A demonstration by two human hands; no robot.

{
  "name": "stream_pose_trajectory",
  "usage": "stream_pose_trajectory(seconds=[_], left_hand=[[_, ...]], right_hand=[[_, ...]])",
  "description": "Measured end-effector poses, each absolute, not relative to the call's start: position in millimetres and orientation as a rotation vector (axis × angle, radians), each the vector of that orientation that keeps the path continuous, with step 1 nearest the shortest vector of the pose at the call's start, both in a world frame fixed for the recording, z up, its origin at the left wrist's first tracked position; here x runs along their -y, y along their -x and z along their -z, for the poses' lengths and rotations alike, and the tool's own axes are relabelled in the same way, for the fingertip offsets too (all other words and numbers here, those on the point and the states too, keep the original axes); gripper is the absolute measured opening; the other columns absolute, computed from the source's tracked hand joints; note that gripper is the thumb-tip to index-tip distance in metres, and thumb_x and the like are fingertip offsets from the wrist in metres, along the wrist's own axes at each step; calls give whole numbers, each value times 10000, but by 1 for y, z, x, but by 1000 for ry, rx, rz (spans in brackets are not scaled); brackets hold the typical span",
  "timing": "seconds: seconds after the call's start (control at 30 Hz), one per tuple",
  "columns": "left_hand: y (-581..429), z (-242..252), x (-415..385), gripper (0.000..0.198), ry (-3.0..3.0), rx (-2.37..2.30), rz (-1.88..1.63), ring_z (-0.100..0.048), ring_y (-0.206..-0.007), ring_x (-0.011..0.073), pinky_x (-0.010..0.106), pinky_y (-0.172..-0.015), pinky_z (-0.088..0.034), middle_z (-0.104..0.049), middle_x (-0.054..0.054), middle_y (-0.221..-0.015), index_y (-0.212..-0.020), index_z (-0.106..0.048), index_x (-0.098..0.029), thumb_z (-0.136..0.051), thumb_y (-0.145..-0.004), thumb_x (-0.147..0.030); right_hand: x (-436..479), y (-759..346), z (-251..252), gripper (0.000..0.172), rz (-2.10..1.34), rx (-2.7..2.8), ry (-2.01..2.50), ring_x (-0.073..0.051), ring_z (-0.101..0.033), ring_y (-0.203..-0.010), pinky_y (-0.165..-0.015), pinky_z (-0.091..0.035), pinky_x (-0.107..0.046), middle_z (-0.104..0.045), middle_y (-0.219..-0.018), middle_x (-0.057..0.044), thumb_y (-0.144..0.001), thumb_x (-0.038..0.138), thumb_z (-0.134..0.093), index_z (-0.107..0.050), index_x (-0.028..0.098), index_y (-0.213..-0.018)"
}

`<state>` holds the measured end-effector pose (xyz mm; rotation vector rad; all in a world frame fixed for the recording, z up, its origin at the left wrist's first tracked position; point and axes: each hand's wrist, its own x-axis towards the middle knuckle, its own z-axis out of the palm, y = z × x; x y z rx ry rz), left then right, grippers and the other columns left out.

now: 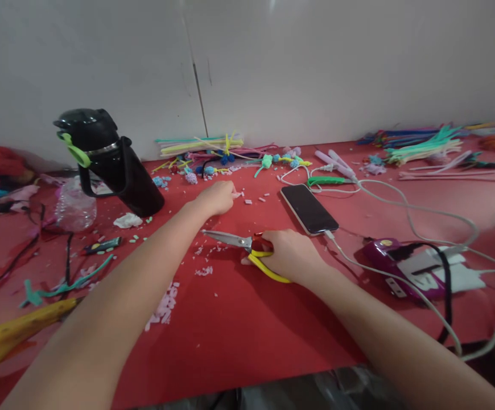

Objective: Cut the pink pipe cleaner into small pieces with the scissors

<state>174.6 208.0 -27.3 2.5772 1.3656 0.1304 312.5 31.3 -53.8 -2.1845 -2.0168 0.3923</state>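
My left hand (217,198) reaches over the middle of the red table (230,336), its fingertips pinched together on a small pink piece (238,195). More small pink pieces (248,201) lie just to its right. Nearer to me, my right hand (288,254) is closed round the yellow handles of the scissors (230,239). Their blades point left and look closed or nearly so. Under the blades are fine pink scraps (203,271), and a heap of cut pink pieces (166,304) lies beside my left forearm.
A black bottle (111,162) leans at the left, above a yellow glue gun (21,327). Right of centre lies a phone (309,209) on a white cable, with a purple device (401,267) beyond. Pipe cleaners (205,146) line the back.
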Motion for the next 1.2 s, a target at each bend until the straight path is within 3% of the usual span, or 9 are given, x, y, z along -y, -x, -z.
stream_pose_trajectory(seconds=[0.1,0.23,0.33,0.47,0.77,0.97,1.2], left_hand=[[-148,4,-178,155,-2603,-1342,-304,-621,-996,222,313,-823,-440,-682,115,-1096,-975,-611,-173,-488,-969,-268],[-110,-15,-117,118,-2644,-1164,-668,-585,-857,172,299,-772,-426,-638,53,-953,-919,-564,-176,-475,-974,-230],[-95,-9,-84,114,-2640,-1097,-599,-576,-819,158,299,-747,-430,-626,37,-936,-903,-545,-181,-463,-980,-202],[-96,10,-69,109,-2720,-1027,-431,-606,-809,171,308,-710,-446,-651,44,-960,-956,-555,-186,-449,-974,-168],[-107,19,-66,192,-2895,-959,-296,-661,-831,213,334,-682,-462,-678,69,-958,-1006,-600,-180,-464,-917,-78],[-104,16,-64,132,-2822,-1015,-403,-649,-838,194,322,-714,-464,-682,55,-974,-989,-602,-180,-477,-993,-224],[-102,16,-62,151,-2741,-1024,-450,-649,-840,176,299,-712,-463,-690,51,-1018,-1030,-621,-175,-530,-988,-289]], right_hand=[[-31,-314,52,555,-430,1920,2217,-266,-666,-700,-510,-330,-298,-694,-776,-102,-744,788,-579,-613,235,-778],[-31,-319,48,470,-531,1765,2139,-230,-621,-632,-504,-334,-294,-640,-676,-74,-771,679,-639,-557,219,-720],[-30,-318,43,500,-955,1535,1802,-172,-566,-549,-509,-386,-283,-587,-594,-22,-724,676,-697,-515,214,-666],[-24,-312,42,455,-1340,1278,1255,-169,-631,-648,-682,-505,-303,-659,-680,-34,-690,587,-786,-546,201,-688],[-21,-302,52,429,-1397,1102,1121,-145,-639,-656,-684,-504,-293,-645,-658,25,-596,331,-889,-485,216,-682],[-22,-303,52,421,-1331,1061,1140,-147,-659,-673,-711,-531,-301,-661,-679,15,-619,338,-884,-483,218,-663],[-23,-306,55,451,-1303,1065,1133,-145,-664,-680,-739,-552,-307,-645,-686,26,-646,391,-873,-451,232,-662]])
